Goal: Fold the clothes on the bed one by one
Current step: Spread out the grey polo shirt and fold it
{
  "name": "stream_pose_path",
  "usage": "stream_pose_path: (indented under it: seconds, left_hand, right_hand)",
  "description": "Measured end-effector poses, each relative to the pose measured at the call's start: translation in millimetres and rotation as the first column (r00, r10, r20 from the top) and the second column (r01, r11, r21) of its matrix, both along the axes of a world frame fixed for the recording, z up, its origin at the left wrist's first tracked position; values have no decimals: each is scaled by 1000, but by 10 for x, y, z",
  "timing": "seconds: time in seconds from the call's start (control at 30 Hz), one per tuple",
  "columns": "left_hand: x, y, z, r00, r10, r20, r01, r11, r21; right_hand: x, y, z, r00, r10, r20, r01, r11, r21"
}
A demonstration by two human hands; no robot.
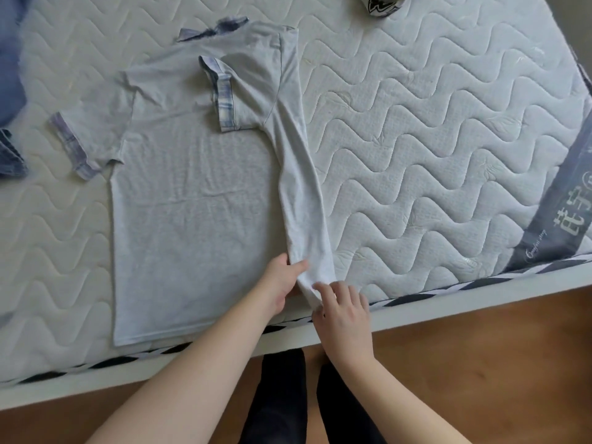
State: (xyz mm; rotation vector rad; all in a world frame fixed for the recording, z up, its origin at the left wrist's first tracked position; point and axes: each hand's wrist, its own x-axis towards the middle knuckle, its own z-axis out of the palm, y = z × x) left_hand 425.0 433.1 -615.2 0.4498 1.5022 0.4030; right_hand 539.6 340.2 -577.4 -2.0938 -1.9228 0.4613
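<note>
Grey cotton shirt (192, 200) is spread flat on a quilted mattress (432, 133), collar at the far end and hem along the near edge. Its right side has been turned inward, forming a long narrow flap (301, 174) that runs from shoulder to hem, and the right sleeve with its plaid cuff (224, 100) is laid across the chest. The left sleeve (89, 136) is spread out to the side, not yet folded.

The left hand (282, 283) is seen at the bottom of the flap, thumb on top and fingers tucked beneath, pinching the cloth. The right hand (342, 310) is set just beside it, fingers curled down onto the hem corner; whether cloth is gripped or only pressed cannot be told.

For this step to be done well, the flap's edge should be pulled straight and parallel to the shirt's side, the hem corners matched, and creases smoothed outward before the other side is brought over to the same width.

White wavy stitching covers the mattress, with a grey printed band (554, 200) at the right corner. Blue clothing (9, 75) is seen at the far left, and a dark patterned item (381, 4) at the top edge. Wooden floor (480, 363) is visible below the bed frame, with dark trouser legs between the arms.
</note>
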Motion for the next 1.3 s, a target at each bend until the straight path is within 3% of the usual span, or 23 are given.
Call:
stream_pose_path:
  seconds: [0.13,0.27,0.37,0.57,0.73,0.87,0.93,1.13,1.3]
  left_hand:
    - [-81,-163,53,990,138,30,-138,990,11]
    - [-192,-263,16,985,169,20,-169,984,57]
    - [-342,-346,-78,989,146,-2,-145,985,91]
    - [-354,-564,-151,946,2,-324,46,989,140]
    - [-159,-650,-90,900,-242,-363,299,948,110]
    - [-142,-683,-90,892,-266,-365,330,936,124]
    - [-181,-692,-109,904,-238,-356,300,945,130]
    - [-264,-779,-147,849,-175,-498,309,930,200]
    - [-286,-738,-126,728,-287,-623,452,884,121]
  right_hand:
    - [-95,-53,-127,991,-129,-33,120,973,-197]
    - [-146,-20,-297,976,-167,-139,115,940,-322]
    - [-146,45,-357,923,-286,-257,168,902,-398]
    - [-9,-77,-386,907,-385,-172,263,835,-483]
    - [29,-104,-416,647,-712,-272,457,648,-610]
    - [78,-84,-383,861,-498,-105,380,766,-518]
    - [104,-44,-382,908,-415,-51,339,801,-493]
    - [154,-109,-433,968,-209,143,252,833,-492]
    - [192,-6,-415,963,-228,147,270,760,-591]
